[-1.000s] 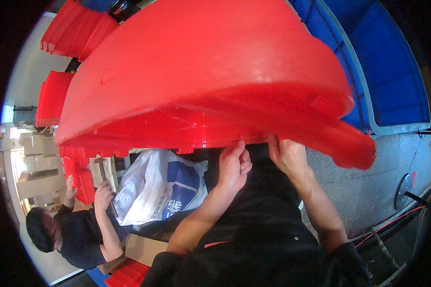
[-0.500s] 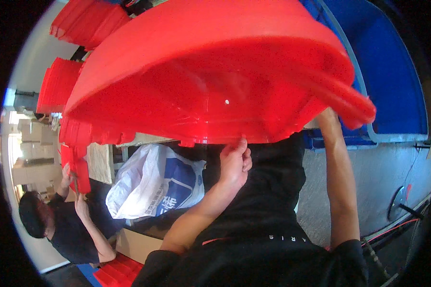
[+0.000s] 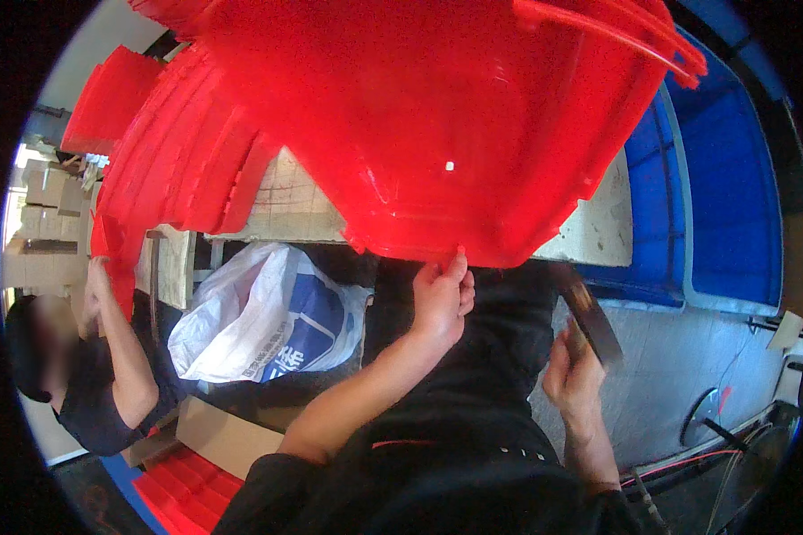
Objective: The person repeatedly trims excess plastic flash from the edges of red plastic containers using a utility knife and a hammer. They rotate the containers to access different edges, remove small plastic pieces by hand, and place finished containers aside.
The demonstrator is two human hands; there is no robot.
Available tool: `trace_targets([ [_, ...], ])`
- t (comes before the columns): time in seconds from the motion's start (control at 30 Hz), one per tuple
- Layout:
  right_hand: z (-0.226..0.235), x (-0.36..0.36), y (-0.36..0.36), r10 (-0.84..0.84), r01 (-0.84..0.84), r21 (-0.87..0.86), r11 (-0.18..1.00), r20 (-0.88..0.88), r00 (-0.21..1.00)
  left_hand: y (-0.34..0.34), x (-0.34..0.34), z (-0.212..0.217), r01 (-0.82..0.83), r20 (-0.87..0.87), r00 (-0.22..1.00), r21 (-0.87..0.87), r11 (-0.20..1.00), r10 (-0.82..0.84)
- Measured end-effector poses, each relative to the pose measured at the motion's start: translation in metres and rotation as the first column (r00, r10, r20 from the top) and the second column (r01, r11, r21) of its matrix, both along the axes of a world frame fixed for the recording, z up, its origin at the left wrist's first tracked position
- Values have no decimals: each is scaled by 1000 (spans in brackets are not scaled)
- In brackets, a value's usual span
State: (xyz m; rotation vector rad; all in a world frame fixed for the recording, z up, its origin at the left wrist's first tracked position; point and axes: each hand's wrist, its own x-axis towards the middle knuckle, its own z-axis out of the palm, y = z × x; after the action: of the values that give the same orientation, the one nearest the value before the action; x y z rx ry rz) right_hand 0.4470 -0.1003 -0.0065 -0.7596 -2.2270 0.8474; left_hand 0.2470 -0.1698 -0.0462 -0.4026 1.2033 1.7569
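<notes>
A large, glossy red plastic shell (image 3: 437, 116), trough-shaped with a small hole near its middle, fills the upper centre above the table. My left hand (image 3: 442, 299) pinches its near edge between thumb and fingers. To the right and below the shell, my right hand (image 3: 575, 370) is closed round a dark, flat, blade-like tool (image 3: 593, 321) with a brownish face. Motion blurs that tool, so I cannot make out its exact kind. It stands apart from the red shell.
Nested red plastic pieces (image 3: 183, 147) are stacked on the left of the worktable (image 3: 299, 201). Blue bins (image 3: 723, 160) stand at the right. A white and blue sack (image 3: 268, 312) lies below the table edge. Another person (image 3: 107, 383) works at the far left, near a cardboard box (image 3: 227, 437).
The red shell has tipped down and flattened, showing more of its inside. My right hand has come from under its right side toward me, now with the dark tool in it. My left hand keeps its pinch.
</notes>
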Motion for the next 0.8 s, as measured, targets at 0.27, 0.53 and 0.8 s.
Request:
trace_targets([
  [0.27, -13, -64, 2, 207, -188, -86, 978, 380, 901, -1, -1, -6, -6, 49, 999, -59, 998, 9],
  [0.53, -2, -61, 9, 237, -221, -87, 971, 380, 894, -2, -1, -5, -22, 54, 998, -29, 999, 24],
  [0.8, -14, -63, 17, 302, -325, -34, 945, 471, 829, -1, 3, -7, -82, 24, 996, -51, 995, 83],
])
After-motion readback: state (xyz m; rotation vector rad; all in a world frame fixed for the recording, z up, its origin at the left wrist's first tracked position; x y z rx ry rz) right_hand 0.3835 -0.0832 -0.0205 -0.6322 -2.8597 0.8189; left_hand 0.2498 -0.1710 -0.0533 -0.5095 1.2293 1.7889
